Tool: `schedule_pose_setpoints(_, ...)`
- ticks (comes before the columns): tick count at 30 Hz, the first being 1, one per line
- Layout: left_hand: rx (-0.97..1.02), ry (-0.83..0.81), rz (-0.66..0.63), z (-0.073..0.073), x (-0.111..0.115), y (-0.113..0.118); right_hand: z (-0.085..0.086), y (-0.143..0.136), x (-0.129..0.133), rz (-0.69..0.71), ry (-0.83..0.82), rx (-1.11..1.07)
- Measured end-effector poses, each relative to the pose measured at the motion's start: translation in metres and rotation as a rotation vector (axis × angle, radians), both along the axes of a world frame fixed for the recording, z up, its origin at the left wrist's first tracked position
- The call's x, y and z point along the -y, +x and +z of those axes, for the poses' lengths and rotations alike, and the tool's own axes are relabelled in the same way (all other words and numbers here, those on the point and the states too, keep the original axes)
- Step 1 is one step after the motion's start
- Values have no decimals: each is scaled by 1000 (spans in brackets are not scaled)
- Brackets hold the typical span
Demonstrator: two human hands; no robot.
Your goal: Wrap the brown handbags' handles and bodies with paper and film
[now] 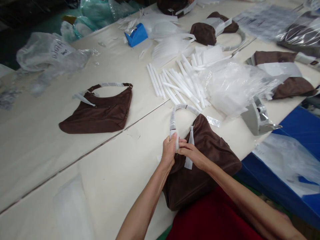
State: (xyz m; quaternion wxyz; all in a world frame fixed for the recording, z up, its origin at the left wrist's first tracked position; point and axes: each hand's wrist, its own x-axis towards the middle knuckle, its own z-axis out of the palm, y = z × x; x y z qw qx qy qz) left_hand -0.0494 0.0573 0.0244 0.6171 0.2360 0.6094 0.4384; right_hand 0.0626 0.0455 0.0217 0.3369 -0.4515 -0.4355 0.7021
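Note:
A brown handbag (205, 166) lies at the table's front edge, close to my body. White wrapping covers most of its curved handle (173, 120), and a white strip (191, 150) hangs from its zipper. My left hand (169, 148) is closed around the lower left end of the wrapped handle, thumb on top. The fingers of my right hand (191, 152) press against the same end of the handle from the right, partly hiding what they pinch. Further left, a second brown handbag (100, 115) with a partly wrapped handle lies on the table.
White foam sticks (180, 83) lie piled beyond the handbag, beside a clear plastic bag (232, 83). A grey tape dispenser (258, 118) stands at the right edge and a blue dispenser (136, 35) further back. More brown bags (282, 73) lie at right. Crumpled plastic (50, 53) sits far left.

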Motion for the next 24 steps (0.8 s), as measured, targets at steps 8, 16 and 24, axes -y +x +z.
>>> schedule_pose_setpoints(8, 21, 0, 27, -5, -4, 5, -1, 5, -3, -34, -29, -28)
schedule_pose_setpoints(16, 130, -17, -93, -20, 12, -14, -14, 0, 8, -208, -119, 14)
schedule_pose_setpoints(24, -112, 123, -47, -7, 21, -10, -24, -17, 1, -114, 35, 153)
